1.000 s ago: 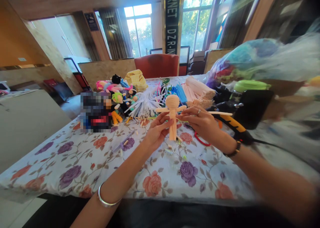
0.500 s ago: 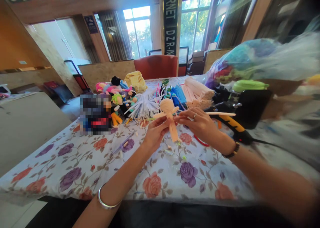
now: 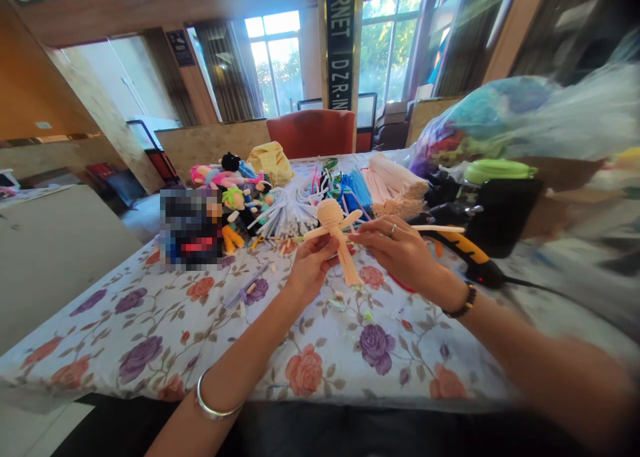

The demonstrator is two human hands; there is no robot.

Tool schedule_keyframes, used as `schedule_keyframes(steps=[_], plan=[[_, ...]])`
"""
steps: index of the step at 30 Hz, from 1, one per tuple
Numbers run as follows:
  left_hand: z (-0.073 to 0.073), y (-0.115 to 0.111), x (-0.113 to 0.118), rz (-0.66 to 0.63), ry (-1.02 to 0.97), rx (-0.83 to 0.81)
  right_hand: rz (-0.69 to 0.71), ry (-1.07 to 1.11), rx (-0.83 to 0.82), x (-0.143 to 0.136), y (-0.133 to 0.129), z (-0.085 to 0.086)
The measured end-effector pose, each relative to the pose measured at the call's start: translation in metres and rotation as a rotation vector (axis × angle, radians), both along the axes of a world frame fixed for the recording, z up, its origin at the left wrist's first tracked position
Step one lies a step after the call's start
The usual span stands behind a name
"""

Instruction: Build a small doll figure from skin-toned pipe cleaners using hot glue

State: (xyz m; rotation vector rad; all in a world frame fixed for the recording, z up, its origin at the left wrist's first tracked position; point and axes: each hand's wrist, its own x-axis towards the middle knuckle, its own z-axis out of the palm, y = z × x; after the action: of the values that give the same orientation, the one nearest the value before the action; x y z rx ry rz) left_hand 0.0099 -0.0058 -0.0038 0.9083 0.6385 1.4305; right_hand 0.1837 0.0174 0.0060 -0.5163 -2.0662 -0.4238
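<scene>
A peach doll figure with a round wound head, two arms and a long body is held upright, tilted a little, over the table. My left hand pinches it at the chest from the left. Just right of the doll is my right hand, its fingers closed around a pale peach stick that pokes out to the right behind the knuckles. The right fingertips are near the doll's side; whether they touch it is unclear.
Behind lie small dolls, white pipe cleaners, blue ones and peach bundles. At the right are a black and yellow corded tool, a green-lidded jar and a stuffed plastic bag. Scraps dot the flowered cloth.
The doll has tilted, its head shifting slightly left and its lower end right. My right hand has moved slightly away from the doll's body, and the stick has shifted a little left.
</scene>
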Motion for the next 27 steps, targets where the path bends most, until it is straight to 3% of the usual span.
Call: schedule_keyframes(steps=[6,12,23,27], plan=[[0.000,0.002,-0.002,-0.045,-0.043,-0.027,0.076,0.041,-0.035,-0.004,0.000,0.000],[0.000,0.003,-0.003,-0.037,-0.098,-0.096,0.212,0.127,-0.186,-0.010,-0.005,0.004],[-0.001,0.001,-0.002,-0.080,-0.057,-0.090,0.219,0.228,-0.442,-0.012,-0.014,0.016],[-0.003,0.001,-0.001,-0.093,-0.032,-0.081,0.215,0.213,-0.436,-0.013,-0.012,0.015]])
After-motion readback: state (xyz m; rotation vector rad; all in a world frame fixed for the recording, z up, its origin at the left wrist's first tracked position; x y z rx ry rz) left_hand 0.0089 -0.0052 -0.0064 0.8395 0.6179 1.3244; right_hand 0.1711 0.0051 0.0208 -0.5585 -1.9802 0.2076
